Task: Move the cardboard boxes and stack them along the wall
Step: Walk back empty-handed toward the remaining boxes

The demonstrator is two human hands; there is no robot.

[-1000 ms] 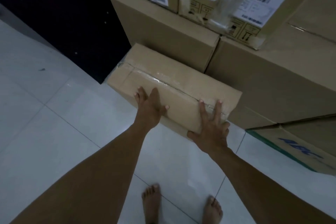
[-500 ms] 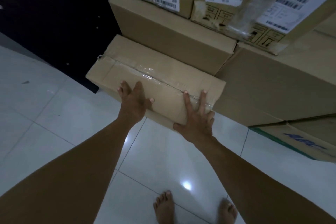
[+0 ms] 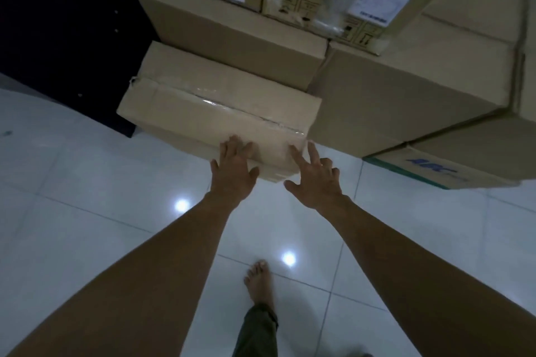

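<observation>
The left hand (image 3: 234, 172) and right hand (image 3: 317, 182) lie flat-fingered, clasping nothing, at the taped box's (image 3: 214, 116) near edge: push evenly with these 2, seating it square against the stack (image 3: 232, 38).

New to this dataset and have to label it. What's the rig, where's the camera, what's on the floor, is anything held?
There is no machine here. A person works bare-handed, and the single camera sits on their head looking forward and down, so both forearms reach in from the bottom of the picture. On the white tiled floor lies a low taped cardboard box, set against a stack of larger boxes with shipping labels. The left hand lays straight fingers on the low box's near edge. The right hand, fingers spread, is at its near right corner. Neither of the hands grips anything. A bare foot shows below.
</observation>
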